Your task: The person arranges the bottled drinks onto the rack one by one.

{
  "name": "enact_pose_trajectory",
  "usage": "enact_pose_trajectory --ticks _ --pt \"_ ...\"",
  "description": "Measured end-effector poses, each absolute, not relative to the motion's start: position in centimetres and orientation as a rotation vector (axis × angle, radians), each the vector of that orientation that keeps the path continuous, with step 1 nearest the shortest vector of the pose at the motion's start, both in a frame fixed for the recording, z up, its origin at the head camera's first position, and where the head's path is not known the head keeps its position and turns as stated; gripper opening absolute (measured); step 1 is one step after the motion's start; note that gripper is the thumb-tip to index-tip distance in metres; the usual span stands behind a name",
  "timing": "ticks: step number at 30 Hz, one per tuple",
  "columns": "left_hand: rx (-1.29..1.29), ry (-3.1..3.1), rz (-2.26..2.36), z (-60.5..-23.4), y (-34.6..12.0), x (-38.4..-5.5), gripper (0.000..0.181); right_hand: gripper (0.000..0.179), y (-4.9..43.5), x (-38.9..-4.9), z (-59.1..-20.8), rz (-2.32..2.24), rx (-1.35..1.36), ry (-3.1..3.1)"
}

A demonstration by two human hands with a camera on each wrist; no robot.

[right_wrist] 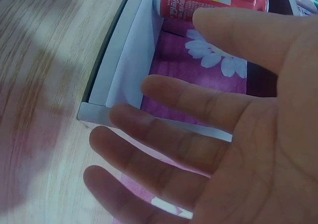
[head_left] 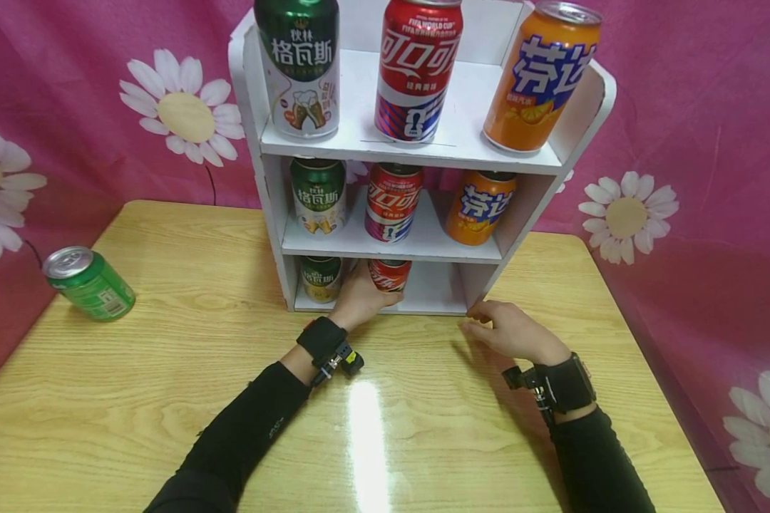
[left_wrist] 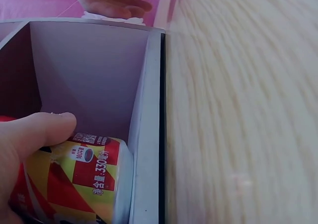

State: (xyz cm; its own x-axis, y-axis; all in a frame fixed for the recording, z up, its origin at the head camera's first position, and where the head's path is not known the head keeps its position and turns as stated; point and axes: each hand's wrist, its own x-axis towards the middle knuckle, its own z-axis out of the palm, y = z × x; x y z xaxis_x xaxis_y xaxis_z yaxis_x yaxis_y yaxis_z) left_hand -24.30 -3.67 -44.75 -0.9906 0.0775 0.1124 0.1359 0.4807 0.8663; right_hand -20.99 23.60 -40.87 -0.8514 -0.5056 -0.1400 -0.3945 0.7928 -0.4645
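On the bottom shelf, my left hand [head_left: 359, 296] grips a red cola can [head_left: 390, 275] that stands in the middle. In the left wrist view the thumb lies across the red and yellow side of this can [left_wrist: 94, 177], and most of the fingers are hidden. A green-topped can [head_left: 321, 278] stands just left of that hand. My right hand [head_left: 512, 330] is beside the lower right corner of the white shelf unit [head_left: 436, 288], with nothing in it. The right wrist view has its fingers [right_wrist: 174, 139] spread apart and relaxed, near the shelf's side wall.
Both upper shelves hold a green-and-white can [head_left: 303, 85], a red cola can [head_left: 417, 78] and an orange soda can [head_left: 539, 89] each. A green can [head_left: 96, 285] lies tilted on the wooden table [head_left: 199, 342] at the left. Behind hangs a pink flowered cloth [head_left: 103, 128].
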Motion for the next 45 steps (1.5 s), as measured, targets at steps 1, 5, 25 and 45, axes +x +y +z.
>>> enact_pose_trajectory --ticks 1,5,25,45 --pt "-0.187 -2.652 -1.554 -44.76 -3.63 -24.28 0.090 0.030 23.60 -20.99 -40.85 -0.626 -0.696 2.725" --pt "-0.188 -2.642 -1.545 -44.89 -3.52 -24.34 0.092 0.029 23.61 -21.01 -40.78 -0.629 -0.688 2.723" --pt "-0.317 -2.565 -1.935 -45.23 -4.11 -24.78 0.090 0.029 23.58 -21.01 -40.79 -0.635 -0.695 2.724" --pt "-0.232 -2.648 -1.560 -45.32 -3.83 -24.52 0.099 0.030 23.54 -20.92 -40.83 -0.626 -0.710 2.724"
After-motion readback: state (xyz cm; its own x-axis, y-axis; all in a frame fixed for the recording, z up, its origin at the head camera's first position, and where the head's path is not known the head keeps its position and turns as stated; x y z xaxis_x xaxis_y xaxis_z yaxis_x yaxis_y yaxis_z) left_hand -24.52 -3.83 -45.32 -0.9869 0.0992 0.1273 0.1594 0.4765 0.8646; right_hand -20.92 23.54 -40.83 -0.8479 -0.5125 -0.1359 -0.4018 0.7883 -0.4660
